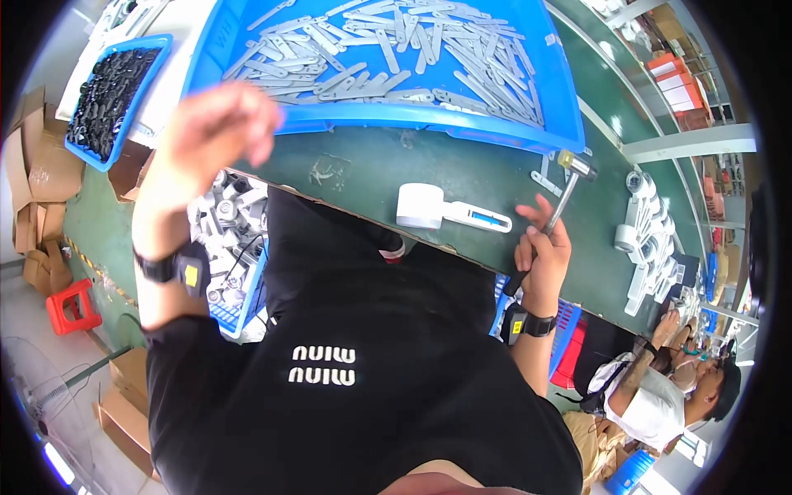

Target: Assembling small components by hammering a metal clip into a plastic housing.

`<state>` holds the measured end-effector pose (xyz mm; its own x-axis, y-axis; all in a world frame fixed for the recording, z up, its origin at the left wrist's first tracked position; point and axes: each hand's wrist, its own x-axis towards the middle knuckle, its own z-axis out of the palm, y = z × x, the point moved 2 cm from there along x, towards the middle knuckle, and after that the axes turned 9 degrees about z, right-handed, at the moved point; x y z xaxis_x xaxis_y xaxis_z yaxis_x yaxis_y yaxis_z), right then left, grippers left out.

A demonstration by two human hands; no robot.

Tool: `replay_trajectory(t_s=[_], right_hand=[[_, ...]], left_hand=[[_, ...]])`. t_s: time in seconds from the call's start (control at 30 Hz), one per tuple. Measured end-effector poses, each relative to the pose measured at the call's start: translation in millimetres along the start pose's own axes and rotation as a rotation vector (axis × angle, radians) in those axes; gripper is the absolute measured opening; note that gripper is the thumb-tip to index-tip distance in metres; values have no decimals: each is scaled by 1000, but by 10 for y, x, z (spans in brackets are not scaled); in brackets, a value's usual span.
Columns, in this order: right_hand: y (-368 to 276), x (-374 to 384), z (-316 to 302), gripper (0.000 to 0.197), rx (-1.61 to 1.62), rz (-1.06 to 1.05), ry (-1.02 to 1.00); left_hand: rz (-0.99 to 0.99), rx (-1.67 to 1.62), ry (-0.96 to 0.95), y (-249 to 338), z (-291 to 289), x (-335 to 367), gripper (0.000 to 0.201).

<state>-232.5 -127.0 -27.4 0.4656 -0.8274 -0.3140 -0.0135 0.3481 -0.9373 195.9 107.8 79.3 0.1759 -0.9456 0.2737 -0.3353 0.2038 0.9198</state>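
Note:
My right hand [542, 257] is closed around the dark grip of a small hammer [563, 198], with some fingers loosely extended. Its metal head has a yellowish end and points away from me. Just left of that hand, a white plastic part [422, 205] lies on the green table [346, 177]; it has a round cup-like head and a slim handle with a blue strip. My left hand [223, 124] is raised by the near left corner of a large blue bin [429, 117]. Motion blurs its fingers, so whether they hold anything is unclear. Many flat grey strips [404, 41] fill the bin.
A smaller blue tray of black parts [111, 103] stands at left. Below the table edge, a basket holds white-grey parts [231, 239]. Assembled white parts [648, 239] are heaped at right. A co-worker [660, 396] sits farther right. Cardboard boxes and a red stool [74, 307] stand at left.

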Motion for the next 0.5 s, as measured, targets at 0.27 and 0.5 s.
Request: replay_trajectory(t_s=[0.27, 0.5], right_hand=[[122, -86, -8, 50, -15, -75, 38], [163, -88, -1, 47, -71, -124, 26]], left_hand=[[62, 442, 52, -634, 6, 1300, 17], [-7, 358, -63, -672, 196, 1779, 39]])
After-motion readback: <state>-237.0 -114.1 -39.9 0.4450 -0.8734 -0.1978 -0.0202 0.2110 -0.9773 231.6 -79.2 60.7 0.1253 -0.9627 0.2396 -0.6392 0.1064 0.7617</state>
